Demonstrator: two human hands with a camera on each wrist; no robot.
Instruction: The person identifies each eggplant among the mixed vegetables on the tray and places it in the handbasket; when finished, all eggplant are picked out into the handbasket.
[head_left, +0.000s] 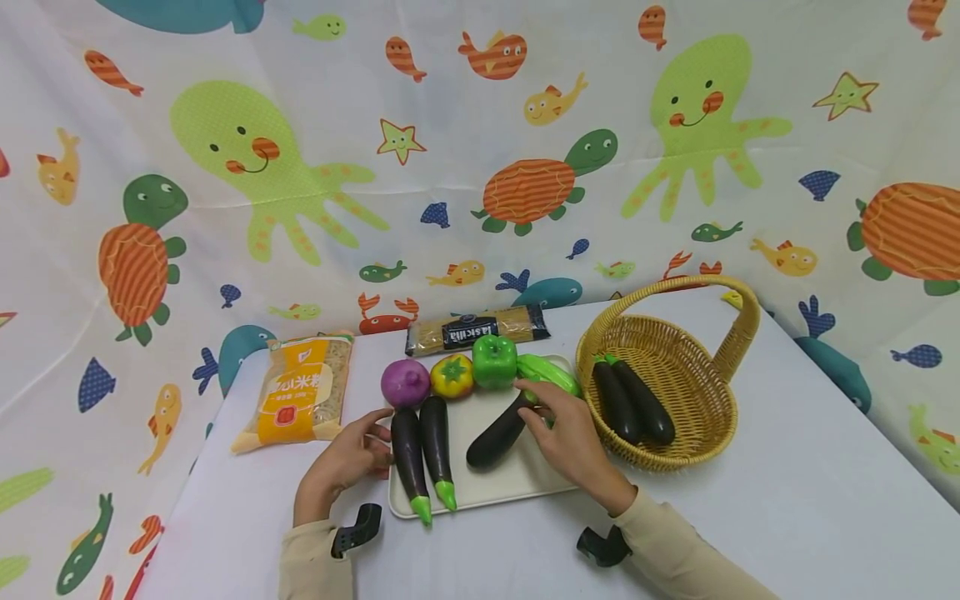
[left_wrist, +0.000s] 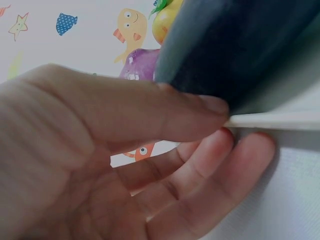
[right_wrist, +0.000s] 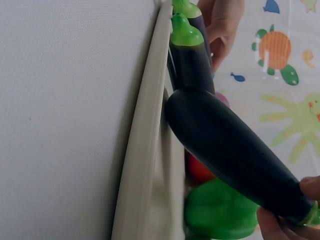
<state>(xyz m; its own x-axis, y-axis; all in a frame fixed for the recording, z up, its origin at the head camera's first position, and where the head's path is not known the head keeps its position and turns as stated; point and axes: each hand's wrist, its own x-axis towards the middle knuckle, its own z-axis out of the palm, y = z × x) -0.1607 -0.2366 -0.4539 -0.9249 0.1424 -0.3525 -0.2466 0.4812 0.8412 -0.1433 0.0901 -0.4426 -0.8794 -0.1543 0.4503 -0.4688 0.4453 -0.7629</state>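
Over the middle of the tray (head_left: 517, 493), the right hand (head_left: 566, 433) pinches an eggplant (head_left: 495, 442) by its stem end; the body slants from the fingertips toward the tray's near left. The left hand (head_left: 347, 458) grips the tray's left rim between thumb and fingers, just beside two other eggplants (head_left: 408, 454) at that end. Right of the tray stands a basket (head_left: 701, 429).
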